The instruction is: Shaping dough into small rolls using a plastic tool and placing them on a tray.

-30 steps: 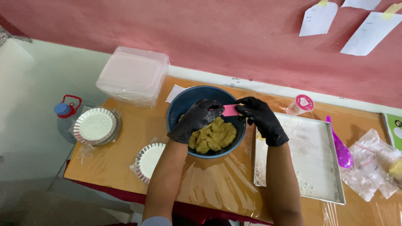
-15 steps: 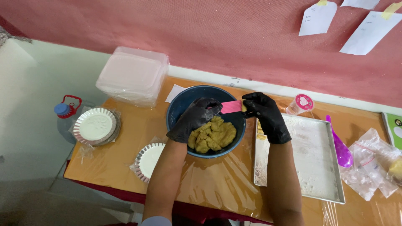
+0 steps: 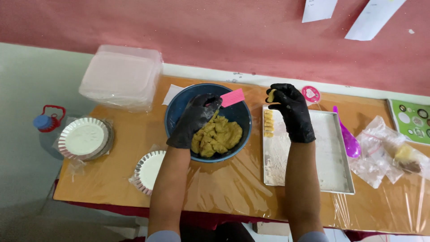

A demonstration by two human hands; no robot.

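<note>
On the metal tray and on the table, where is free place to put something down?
The metal tray is mostly bare, to the right of the short row of dough pieces at its upper left. The table is bare below the blue bowl. It is crowded at the left, by the foil plates, and at the far right, by the plastic bags.

A wooden desk [image 3: 121, 177], wrapped in clear plastic film, stands against a red wall. Near its centre sits a blue bowl [image 3: 179, 107] of yellow dough. At three o'clock from the bowl lies a floured metal tray [image 3: 331, 152]; further that way, a purple spoon [image 3: 347, 139] and clear plastic bags [image 3: 380, 157]. At nine o'clock is a stack of foil pie tins [image 3: 84, 138], at seven another tin [image 3: 148, 170], and at eleven stacked clear containers [image 3: 121, 76].
</note>
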